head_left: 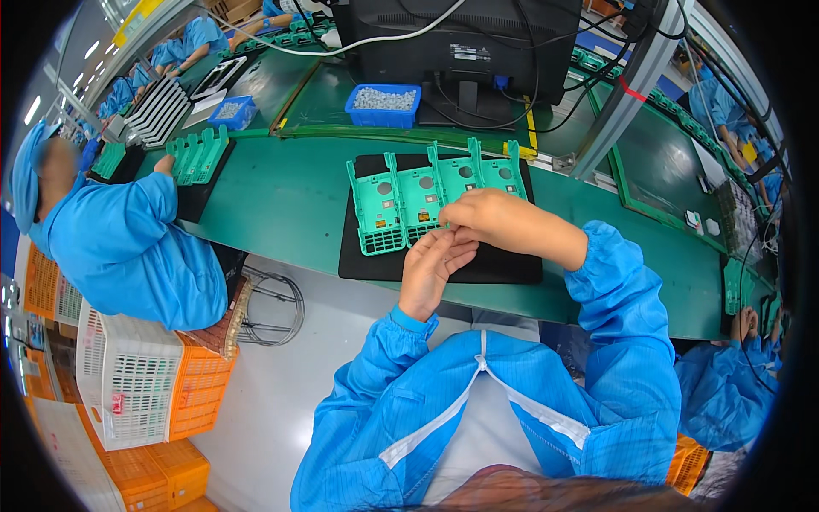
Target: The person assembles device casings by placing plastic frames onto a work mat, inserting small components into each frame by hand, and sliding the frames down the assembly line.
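Left hand (431, 269) and right hand (478, 218) pinch something tiny together over four green frames (431, 196), grip contents indiscernible.

Both blue-sleeved forearms are reaching forward, meeting in the middle. The left hand (431, 269) is lying palm-up, fingers curled, while the right hand (482, 218) is pinching just above it.

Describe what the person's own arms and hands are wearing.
Both arms are covered by loose, bright blue smock sleeves, crinkled along their length and gathered into snug elastic cuffs at the wrists. The left hand and right hand are bare: no gloves are visible. A white seam strip runs down the front of the smock.
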`<state>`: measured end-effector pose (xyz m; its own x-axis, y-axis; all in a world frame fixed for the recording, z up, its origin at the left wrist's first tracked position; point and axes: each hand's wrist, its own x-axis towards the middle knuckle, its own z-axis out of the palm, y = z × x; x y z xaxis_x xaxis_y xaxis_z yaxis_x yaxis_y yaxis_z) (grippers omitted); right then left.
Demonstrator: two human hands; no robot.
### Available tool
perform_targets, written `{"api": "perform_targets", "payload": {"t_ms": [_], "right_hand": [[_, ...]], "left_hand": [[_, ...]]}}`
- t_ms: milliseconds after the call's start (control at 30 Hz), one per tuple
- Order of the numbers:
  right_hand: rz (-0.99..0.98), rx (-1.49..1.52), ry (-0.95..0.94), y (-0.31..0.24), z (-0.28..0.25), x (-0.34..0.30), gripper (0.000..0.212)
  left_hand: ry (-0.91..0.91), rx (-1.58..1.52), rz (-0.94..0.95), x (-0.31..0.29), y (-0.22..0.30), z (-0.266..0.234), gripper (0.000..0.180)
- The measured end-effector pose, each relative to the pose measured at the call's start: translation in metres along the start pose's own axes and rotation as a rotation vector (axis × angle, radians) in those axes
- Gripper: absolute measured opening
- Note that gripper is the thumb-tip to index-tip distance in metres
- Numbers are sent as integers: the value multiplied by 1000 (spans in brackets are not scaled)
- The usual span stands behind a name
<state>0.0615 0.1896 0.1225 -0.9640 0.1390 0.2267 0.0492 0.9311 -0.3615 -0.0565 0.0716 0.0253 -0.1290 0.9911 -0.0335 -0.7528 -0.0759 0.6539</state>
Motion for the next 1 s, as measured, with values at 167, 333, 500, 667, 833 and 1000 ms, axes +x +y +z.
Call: {"api": "perform_targets", "payload": {"t_ms": [167,333,500,667,833,1000], "right_hand": [[-19,0,22,-4,-1,2,31],[7,47,60,-5,-7,8,32],[-131,-84,143,4,-4,14,10],[-105,-196,22,-3,2,19,8],[-104,-321,-46,-9,2,30,7],[-124,-420,-51,17,-3,59,11]], "left_hand": [[38,18,-41,-1,4,-7,24],[30,4,-35,-1,1,-18,23],[72,22,11,-2,4,-14,24],[74,45,39,-2,6,-18,25],[63,87,52,-4,7,-21,26],[54,35,14,-5,9,-19,35]]}}
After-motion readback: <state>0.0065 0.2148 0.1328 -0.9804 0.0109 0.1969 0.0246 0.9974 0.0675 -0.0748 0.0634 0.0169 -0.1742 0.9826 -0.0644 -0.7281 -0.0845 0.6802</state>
